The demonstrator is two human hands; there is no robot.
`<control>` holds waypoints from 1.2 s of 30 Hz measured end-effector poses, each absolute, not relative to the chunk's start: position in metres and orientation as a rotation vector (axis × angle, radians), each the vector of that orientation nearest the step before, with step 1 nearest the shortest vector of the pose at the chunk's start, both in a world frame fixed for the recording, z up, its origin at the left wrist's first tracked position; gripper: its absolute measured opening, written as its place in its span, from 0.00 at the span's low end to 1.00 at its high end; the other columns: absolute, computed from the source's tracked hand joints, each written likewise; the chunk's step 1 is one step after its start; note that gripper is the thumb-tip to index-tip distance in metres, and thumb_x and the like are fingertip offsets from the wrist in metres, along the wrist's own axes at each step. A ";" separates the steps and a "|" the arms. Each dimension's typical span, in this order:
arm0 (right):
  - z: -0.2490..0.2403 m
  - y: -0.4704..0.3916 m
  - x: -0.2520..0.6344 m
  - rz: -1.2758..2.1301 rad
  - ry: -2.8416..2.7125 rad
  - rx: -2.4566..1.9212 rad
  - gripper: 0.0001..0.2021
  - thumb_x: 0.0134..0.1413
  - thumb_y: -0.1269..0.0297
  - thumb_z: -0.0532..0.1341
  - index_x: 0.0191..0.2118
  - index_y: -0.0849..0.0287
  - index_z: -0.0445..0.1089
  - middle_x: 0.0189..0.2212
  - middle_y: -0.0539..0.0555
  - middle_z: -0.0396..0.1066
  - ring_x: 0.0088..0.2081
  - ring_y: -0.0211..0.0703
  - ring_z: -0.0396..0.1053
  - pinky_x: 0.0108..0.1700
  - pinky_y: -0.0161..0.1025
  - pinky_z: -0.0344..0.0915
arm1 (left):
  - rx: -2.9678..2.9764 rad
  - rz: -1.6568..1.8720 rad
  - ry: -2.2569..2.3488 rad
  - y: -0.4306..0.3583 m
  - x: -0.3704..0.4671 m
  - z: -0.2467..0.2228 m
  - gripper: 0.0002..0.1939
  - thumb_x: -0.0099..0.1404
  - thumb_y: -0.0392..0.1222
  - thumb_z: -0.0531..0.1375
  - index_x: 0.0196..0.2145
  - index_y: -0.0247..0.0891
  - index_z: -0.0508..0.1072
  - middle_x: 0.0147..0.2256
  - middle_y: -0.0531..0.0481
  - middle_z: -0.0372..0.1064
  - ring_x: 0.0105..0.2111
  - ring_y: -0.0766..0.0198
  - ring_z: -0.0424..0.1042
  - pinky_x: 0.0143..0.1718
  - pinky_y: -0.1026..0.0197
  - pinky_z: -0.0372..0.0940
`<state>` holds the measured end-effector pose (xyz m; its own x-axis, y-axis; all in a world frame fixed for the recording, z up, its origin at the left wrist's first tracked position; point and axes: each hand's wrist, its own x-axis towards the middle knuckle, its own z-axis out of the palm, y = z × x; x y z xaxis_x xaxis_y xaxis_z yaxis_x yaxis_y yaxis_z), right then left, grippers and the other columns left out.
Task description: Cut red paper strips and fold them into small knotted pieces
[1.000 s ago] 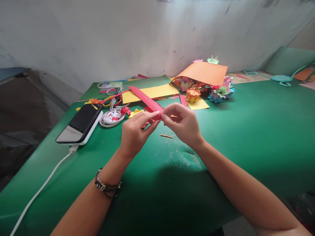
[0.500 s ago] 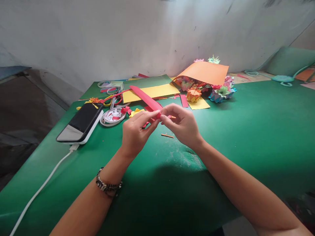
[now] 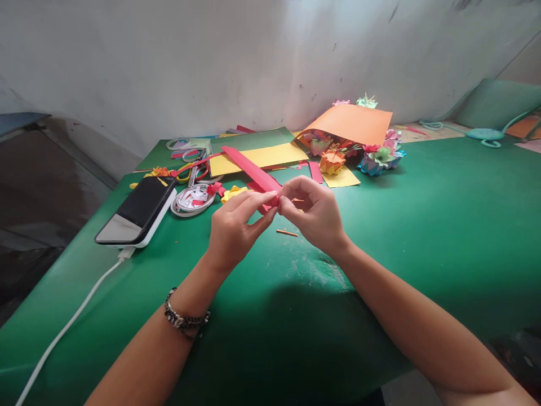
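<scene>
Over the green table, my left hand (image 3: 232,228) and my right hand (image 3: 315,217) meet at the fingertips. Both pinch a small piece of folded red paper (image 3: 276,199), mostly hidden by the fingers. A long red paper strip (image 3: 251,169) slants away behind them; I cannot tell whether it joins the held piece. Just beyond my left hand lie a yellow folded paper piece (image 3: 233,194) and a red one (image 3: 216,189). On the table below the fingertips is a thin orange stick (image 3: 287,232).
To the left lie a phone (image 3: 137,208) on a white block with a cable (image 3: 80,316), tape rolls (image 3: 192,201) and scissors (image 3: 193,173). Farther back are a yellow sheet (image 3: 257,160), an orange sheet (image 3: 350,124) and several paper flowers (image 3: 378,160) by the wall.
My fingertips have shifted slightly to the right with the red paper, and my right fingers have curled in a little more. The things on the table look unmoved.
</scene>
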<state>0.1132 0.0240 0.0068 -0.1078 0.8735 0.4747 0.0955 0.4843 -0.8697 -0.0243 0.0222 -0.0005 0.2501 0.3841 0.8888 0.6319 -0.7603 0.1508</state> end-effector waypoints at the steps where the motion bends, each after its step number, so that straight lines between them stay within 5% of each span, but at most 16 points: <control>1: 0.007 0.024 0.113 0.813 -1.556 -0.872 0.03 0.42 0.72 0.57 0.24 0.59 0.60 0.22 0.46 0.62 0.25 0.30 0.63 0.28 0.31 0.65 | -2.278 -1.503 -0.950 0.022 -0.025 -0.001 0.05 0.57 0.35 0.59 0.33 0.36 0.72 0.26 0.52 0.74 0.24 0.70 0.70 0.28 0.68 0.66; 36: 0.011 0.029 0.113 1.104 -1.410 -0.755 0.13 0.39 0.59 0.65 0.24 0.59 0.62 0.20 0.44 0.64 0.21 0.29 0.63 0.25 0.32 0.63 | -2.314 -1.604 -0.991 0.022 -0.027 0.001 0.05 0.57 0.35 0.59 0.34 0.38 0.72 0.27 0.53 0.74 0.23 0.71 0.70 0.28 0.67 0.65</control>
<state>0.1134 0.0288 0.0106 -0.1584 0.9137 0.3742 -0.1443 0.3535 -0.9242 -0.0270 0.0221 0.0006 0.2071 0.4278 0.8798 0.5953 -0.7687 0.2336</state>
